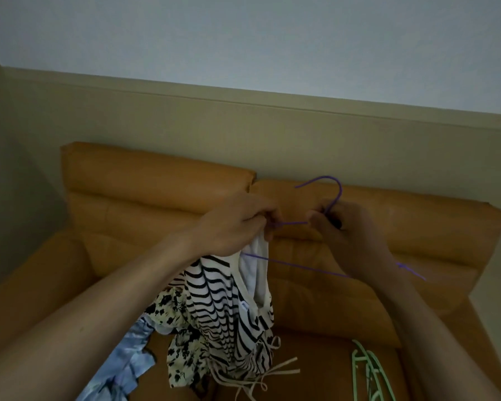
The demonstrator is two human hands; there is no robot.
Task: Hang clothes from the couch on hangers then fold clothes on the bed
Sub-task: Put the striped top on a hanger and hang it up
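A thin purple hanger (pixel 301 266) is held up in front of the orange couch (pixel 156 198). My right hand (pixel 350 227) grips it just below the hook. My left hand (pixel 237 224) pinches the shoulder of a black-and-white striped top (pixel 223 308) against the hanger's left arm. The top hangs down from that hand, its cream ties trailing onto the seat. A cream floral garment (pixel 182 357) and a light blue garment (pixel 125 357) lie on the seat below.
Mint green hangers (pixel 370 374) lie on the couch seat at the lower right. The couch back stands against a pale wall, with a corner of the room at the left.
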